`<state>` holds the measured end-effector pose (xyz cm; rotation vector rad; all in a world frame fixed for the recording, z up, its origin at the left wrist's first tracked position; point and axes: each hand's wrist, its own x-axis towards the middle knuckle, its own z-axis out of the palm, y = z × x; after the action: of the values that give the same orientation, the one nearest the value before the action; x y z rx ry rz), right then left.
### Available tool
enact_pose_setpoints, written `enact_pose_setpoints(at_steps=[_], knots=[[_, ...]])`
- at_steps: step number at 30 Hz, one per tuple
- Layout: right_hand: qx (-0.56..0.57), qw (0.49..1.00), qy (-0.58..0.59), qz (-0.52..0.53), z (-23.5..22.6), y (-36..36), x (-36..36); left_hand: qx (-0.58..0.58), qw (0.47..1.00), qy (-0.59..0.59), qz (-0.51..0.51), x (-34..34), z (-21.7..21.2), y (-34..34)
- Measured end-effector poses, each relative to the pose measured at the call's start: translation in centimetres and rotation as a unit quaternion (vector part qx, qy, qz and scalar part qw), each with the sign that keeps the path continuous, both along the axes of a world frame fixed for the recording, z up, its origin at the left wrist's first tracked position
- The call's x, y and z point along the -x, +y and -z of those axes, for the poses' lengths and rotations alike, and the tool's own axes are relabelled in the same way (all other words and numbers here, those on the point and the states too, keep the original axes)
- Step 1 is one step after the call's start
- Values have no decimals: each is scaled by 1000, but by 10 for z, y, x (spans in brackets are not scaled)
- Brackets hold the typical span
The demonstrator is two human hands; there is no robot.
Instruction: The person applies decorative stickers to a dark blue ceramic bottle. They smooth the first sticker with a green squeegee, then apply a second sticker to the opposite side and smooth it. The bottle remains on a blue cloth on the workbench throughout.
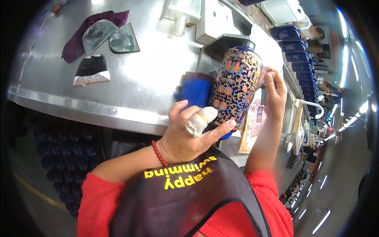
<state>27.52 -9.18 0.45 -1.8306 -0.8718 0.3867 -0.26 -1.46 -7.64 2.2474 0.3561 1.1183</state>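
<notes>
A dark blue vase [237, 85] covered in a colourful floral pattern lies tilted in front of me. At its right side, the thumb and fingers of my right hand [275, 93] are pinched on the edge of a thin, see-through patterned film [261, 77]. By the vase's lower end is my left hand [187, 130], fingers apart and thumb stretched along the vase. One of its fingers wears a whitish wrap [202, 120] with a yellow band. Left of the vase sits a bright blue object [195, 93] with a dark purple top, partly hidden.
Rounded scraper pads [124, 38], a purple cloth [77, 41] and a black-and-white pad [92, 70] lie on the metal table [146, 79]. A white box [214, 21] stands behind the vase. Patterned sheets [252, 126] lie to its right. Blue vases [298, 57] line up farther right.
</notes>
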Motion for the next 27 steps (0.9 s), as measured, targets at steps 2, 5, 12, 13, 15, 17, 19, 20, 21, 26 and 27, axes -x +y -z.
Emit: enact_pose_setpoints(at_steps=[2, 5, 12, 13, 15, 17, 19, 20, 21, 26, 27], knots=[[1, 1000, 2, -1, 1, 0, 0, -1, 1000, -12, -7, 0, 0, 0], [3, 1000, -1, -22, 2, 0, -1, -34, 999, -2, 3, 0, -1, 3], [7, 999, -19, -29, 4, 3, -3, 23, 998, 22, 55, 5, -15, 20], [1, 999, -18, -34, 4, 3, -3, 28, 998, 19, 52, 3, -18, 24], [8, 999, -22, -33, 4, 4, -4, 28, 999, 9, 42, -3, -25, 32], [5, 999, -13, -38, 5, 4, -4, 29, 999, 11, 26, -11, -32, 38], [8, 999, -12, -34, 5, 4, -4, 51, 998, 5, 31, -20, -38, 44], [8, 999, -14, -34, 6, 4, -4, 52, 998, 2, 28, -24, -40, 48], [8, 999, -15, -32, 6, 4, -4, 59, 998, 2, 23, -28, -42, 52], [14, 999, -17, -34, 5, 6, -4, 60, 998, 11, 33, -39, -50, 58], [15, 999, -12, -33, 5, 6, -4, 59, 998, 10, 29, -40, -51, 58]])
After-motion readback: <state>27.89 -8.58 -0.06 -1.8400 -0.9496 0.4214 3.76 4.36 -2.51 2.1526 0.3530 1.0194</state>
